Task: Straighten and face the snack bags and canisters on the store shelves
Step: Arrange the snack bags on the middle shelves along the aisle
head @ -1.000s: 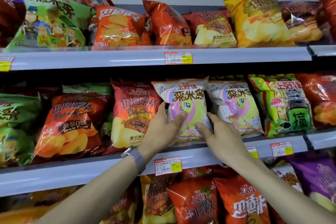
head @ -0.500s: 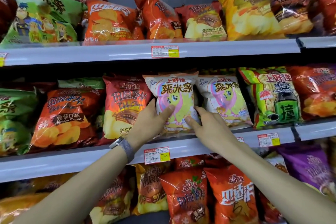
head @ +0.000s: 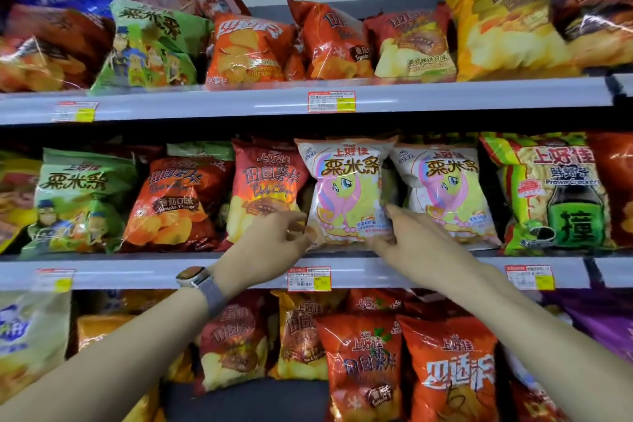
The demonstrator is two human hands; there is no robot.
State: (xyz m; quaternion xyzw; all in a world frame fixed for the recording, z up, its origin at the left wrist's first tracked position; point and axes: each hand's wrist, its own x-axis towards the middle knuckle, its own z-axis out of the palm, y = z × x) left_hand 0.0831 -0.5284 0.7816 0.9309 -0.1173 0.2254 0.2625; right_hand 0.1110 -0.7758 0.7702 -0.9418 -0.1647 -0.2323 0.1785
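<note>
While the middle shelf [head: 137, 272] is being faced, a white pony-print bag [head: 346, 188] is being handled at its front edge. The bag is standing close to upright between a red potato chip bag [head: 263, 185] and a matching pony bag [head: 448, 192], just beside both. Its lower left corner is being gripped by the left hand [head: 274, 236], whose fingers are curled in against the bag's edge, with a watch [head: 195, 279] being worn on that wrist. Its lower right corner is being pinched by the right hand [head: 407, 243], with the thumb tucked at the bottom seam and the index finger being pressed up along the side, in the gap toward the matching pony bag. Neither hand is being held flat; both are being closed lightly on this one bag. The step in hand is being judged as the squaring of this bag, since its print is already being shown outward. For the next move, the bottom seam is probably being asked to sit just behind the rail, above the price label [head: 309, 278]. A gentle release is also being called for, so that the puffed bag is not tipped forward. The matching pony bag, sitting at a slight tilt, is being judged a likely next candidate.
</note>
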